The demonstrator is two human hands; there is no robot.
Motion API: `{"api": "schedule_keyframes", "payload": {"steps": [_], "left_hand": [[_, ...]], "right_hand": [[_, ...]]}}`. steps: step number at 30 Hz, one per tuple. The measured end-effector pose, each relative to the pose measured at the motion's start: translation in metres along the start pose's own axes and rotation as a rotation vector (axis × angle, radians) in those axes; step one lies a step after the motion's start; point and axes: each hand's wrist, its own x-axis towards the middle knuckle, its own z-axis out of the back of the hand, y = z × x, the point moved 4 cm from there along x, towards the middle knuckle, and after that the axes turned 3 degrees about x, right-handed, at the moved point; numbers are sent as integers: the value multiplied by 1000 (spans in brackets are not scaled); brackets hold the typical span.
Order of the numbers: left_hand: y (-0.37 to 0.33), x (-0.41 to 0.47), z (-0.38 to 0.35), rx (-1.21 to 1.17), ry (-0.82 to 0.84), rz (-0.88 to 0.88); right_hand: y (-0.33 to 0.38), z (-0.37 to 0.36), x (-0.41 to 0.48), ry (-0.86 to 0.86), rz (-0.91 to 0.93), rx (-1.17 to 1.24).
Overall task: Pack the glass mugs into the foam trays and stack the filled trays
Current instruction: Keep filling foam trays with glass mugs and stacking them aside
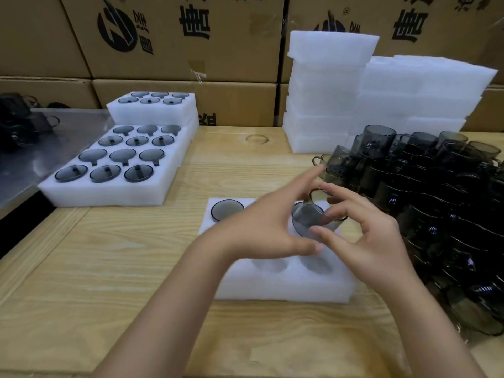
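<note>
A white foam tray [286, 287] lies in front of me on the wooden table. One smoky glass mug [227, 210] sits in its far left hole, and two near holes are bare. Above the tray's far right part, a tilted smoky glass mug [313, 216] hangs between both hands. My right hand [362, 227] pinches it from the right with curled fingers. On the left side of the mug, my left hand [270, 227] touches it with fingers spread. A heap of loose mugs [436, 208] covers the table at the right.
Filled trays [117, 162] are stacked at the left, with a smaller filled stack [152, 107] behind them. Piles of unfilled foam trays [327, 91] stand at the back right. Cardboard boxes [177, 36] wall the rear. A metal surface [41, 143] adjoins the table's left edge.
</note>
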Motion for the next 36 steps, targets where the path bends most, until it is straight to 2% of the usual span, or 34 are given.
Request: {"api": "schedule_keyframes", "payload": {"steps": [2,6,8,10,13,17,19,22,25,30,36], "left_hand": [[1,15,-12,5,15,29],[10,23,-18,-58,-106,39],[11,24,-22,-96,-165,21],[10,27,-24,-63,-240,-14],[8,30,-25,42,-302,-47],[8,30,-29,100,-314,-27],[10,28,-30,123,-282,-11],[13,23,-26,35,-178,4],[16,20,-17,-12,-167,38],[17,17,-19,161,-151,57],[32,13,-6,136,139,138]], "right_hand": [[-1,0,-1,-15,-3,42],[-10,-1,0,23,-114,143],[-11,-1,0,-55,-161,111],[-12,-2,-1,-145,-225,41],[-17,-7,-1,-124,-344,60],[-17,-7,1,-98,-320,86],[-15,-7,1,-83,-306,98],[-14,-5,1,-23,-295,139],[-14,-2,0,50,-300,210],[-14,3,0,84,-322,153],[-17,14,-2,193,-338,298]]}}
